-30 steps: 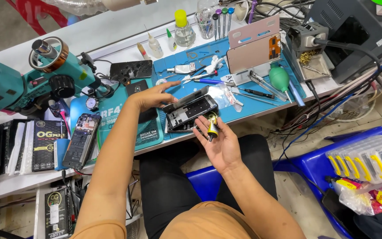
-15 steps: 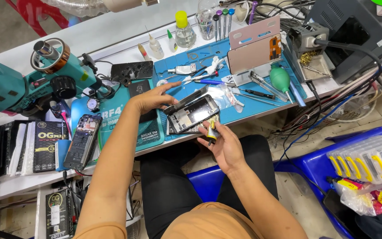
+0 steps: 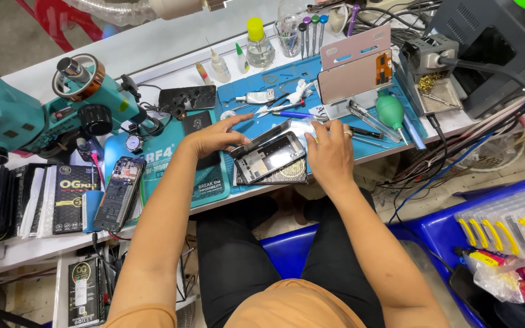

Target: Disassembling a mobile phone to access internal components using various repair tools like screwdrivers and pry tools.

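An opened phone, its dark insides facing up, lies tilted at the front edge of the bench on a patterned flat pad. My left hand grips the phone's left end, index finger stretched out over the blue work mat. My right hand, palm down with a ring on one finger, covers the phone's right end with its fingers curled over the top corner. Whatever lies under that palm is hidden.
A teal microscope stands at the left, with another opened phone and black flat boxes before it. On the mat are tweezers, a green air blower, a pink panel and bottles. A blue chair stands at the right.
My right hand, earlier palm up below the bench edge with a small yellow-and-black piece in it, has turned over and moved up onto the phone's right end. The left hand stayed on the phone.
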